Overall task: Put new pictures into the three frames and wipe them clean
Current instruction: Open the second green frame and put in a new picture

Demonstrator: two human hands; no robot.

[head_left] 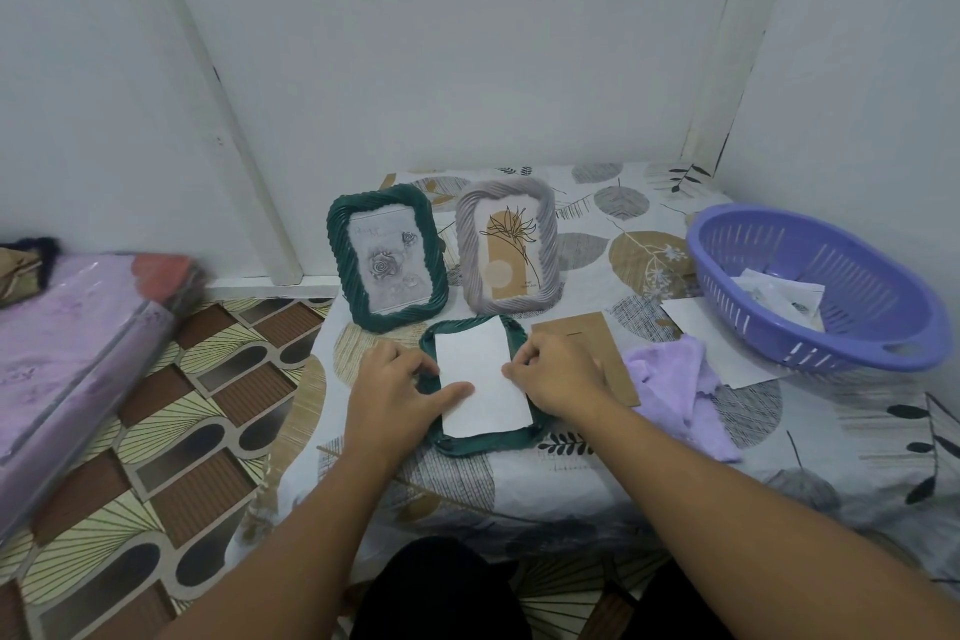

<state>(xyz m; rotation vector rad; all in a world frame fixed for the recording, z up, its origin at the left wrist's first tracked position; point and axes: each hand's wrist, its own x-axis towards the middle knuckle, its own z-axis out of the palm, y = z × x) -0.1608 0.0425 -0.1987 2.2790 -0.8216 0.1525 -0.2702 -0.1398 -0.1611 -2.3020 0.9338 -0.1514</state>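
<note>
The left hand (392,387) is pressing its thumb on the left edge of a white sheet (482,377), its fingers curled at the rim of a green frame (478,442) lying flat on the counter (571,478). The right hand (553,374) is pinching the sheet's right edge. Just beyond the hands, a second green frame (387,257) and a grey frame (508,247) are standing upright. Right of the right hand are lying a brown backing board (608,338), a lilac cloth (675,379) and a purple basket (810,286).
</note>
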